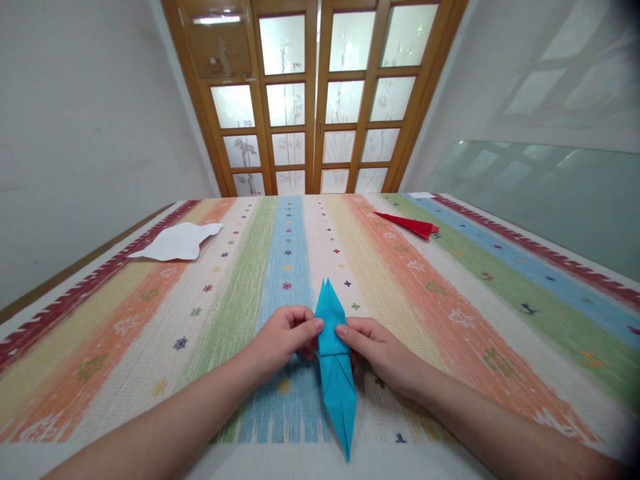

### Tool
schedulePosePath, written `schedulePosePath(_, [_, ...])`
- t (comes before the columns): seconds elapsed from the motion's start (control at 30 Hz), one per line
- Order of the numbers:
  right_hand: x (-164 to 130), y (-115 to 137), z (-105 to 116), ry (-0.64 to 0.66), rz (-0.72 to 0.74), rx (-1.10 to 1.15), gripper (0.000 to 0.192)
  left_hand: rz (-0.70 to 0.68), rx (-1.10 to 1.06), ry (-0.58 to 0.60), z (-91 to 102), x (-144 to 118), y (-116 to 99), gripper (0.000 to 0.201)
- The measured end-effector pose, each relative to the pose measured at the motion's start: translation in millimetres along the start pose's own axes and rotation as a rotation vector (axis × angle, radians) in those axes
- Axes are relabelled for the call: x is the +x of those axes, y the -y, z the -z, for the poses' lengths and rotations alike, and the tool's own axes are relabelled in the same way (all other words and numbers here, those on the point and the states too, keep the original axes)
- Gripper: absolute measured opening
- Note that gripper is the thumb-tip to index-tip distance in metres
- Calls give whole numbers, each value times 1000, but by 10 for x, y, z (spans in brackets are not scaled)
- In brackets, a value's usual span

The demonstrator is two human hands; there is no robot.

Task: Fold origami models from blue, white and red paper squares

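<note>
A long, narrow folded piece of blue paper (335, 373) lies lengthwise on the striped cloth, pointed at both ends. My left hand (283, 339) pinches its left edge near the middle, thumb on top. Opposite it, my right hand (376, 352) grips the right edge at the same height. Both hands rest low on the table with the paper between them.
The striped, many-coloured tablecloth (450, 293) covers the whole table. A white folded paper (176, 242) lies at the far left, a red folded paper (410, 225) at the far right. Wooden glass-paned doors (315, 100) stand behind the table.
</note>
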State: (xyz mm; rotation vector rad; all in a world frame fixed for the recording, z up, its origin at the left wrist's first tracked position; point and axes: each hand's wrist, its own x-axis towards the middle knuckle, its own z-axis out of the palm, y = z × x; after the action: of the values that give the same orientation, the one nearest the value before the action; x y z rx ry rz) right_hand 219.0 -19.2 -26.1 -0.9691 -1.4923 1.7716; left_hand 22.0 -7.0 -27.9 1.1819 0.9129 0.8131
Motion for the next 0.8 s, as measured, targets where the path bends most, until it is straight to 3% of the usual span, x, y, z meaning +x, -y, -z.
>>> schedulePosePath(0.17, [-11, 7, 14, 61, -17, 1, 50, -24, 27, -24, 2, -4, -13, 47])
schedulePosePath(0.5, [-8, -22, 14, 61, -16, -34, 51, -83, 87, -121, 23, 23, -11, 43])
schedulePosePath(0.57, [8, -29, 9, 0, -22, -14, 50, -164, 157, -184, 27, -10, -41, 36])
schedulePosePath(0.67, [32, -40, 23, -106, -22, 7, 49, -421, 503, -302, 21, -121, -121, 24])
schedulePosePath(0.73, [41, -41, 35, -150, -7, -2, 49, -617, 783, -260, 6, -204, -170, 21])
schedulePosePath(0.8, [40, -33, 36, -166, 23, -33, 50, -719, 949, -155, -14, -259, -192, 17])
